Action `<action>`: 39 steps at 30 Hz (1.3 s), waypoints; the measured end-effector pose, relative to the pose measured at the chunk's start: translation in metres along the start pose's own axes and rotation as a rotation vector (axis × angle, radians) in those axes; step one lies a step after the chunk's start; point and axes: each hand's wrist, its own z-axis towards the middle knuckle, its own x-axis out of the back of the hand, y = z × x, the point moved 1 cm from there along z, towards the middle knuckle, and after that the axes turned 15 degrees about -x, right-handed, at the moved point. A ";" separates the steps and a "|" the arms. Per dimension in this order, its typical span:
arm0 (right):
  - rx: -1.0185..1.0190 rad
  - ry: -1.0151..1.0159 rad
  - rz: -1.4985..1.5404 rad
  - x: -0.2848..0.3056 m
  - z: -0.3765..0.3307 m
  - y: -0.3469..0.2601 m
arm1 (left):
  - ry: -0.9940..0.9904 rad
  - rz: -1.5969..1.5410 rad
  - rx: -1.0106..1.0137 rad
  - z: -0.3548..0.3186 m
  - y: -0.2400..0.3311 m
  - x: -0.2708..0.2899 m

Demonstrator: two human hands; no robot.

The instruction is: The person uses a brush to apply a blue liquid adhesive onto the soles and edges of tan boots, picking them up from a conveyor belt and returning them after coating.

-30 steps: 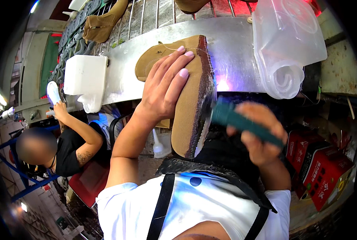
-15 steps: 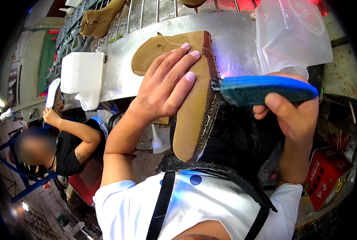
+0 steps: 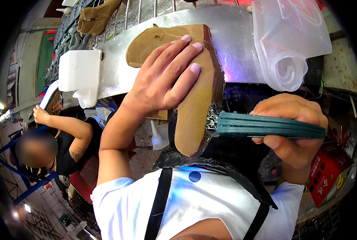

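Observation:
A tan suede ankle boot [image 3: 192, 120] lies on its side with its toe toward me. My left hand [image 3: 158, 82] grips it from the left, fingers laid across the upper; the thumb's tip is hidden. Along the boot's right edge runs a dark brown, rough sole side. My right hand [image 3: 300, 110] is closed round a dark green-handled brush [image 3: 262, 125], held nearly level. White-smeared bristles touch the sole side near the toe. Part of the boot rests over a metal sheet [image 3: 236, 44]; the toe end reaches over my lap.
White plastic containers stand on the metal sheet, one at left [image 3: 80, 70] and a translucent one at right [image 3: 292, 32]. Another tan boot [image 3: 96, 20] lies on the metal bars at the far left. A co-worker [image 3: 82, 134] holds a sole at left. A red box [image 3: 326, 172] sits low at right.
My right hand has brought the brush toward me along the sole side, from mid-boot to near the toe, and turned its handle. The boot has shifted slightly.

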 end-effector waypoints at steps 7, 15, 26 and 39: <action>-0.050 0.034 -0.010 -0.008 -0.011 -0.013 | 0.005 0.004 -0.006 0.000 -0.006 -0.002; 0.009 0.009 -0.062 -0.009 -0.021 -0.028 | -0.035 -0.004 0.046 0.009 -0.011 0.004; 0.149 0.199 -0.319 -0.004 -0.015 -0.058 | -0.078 -0.004 0.110 0.029 -0.018 0.006; 0.089 -0.027 -0.590 0.049 0.024 -0.096 | -0.246 -0.183 0.177 0.066 -0.051 0.014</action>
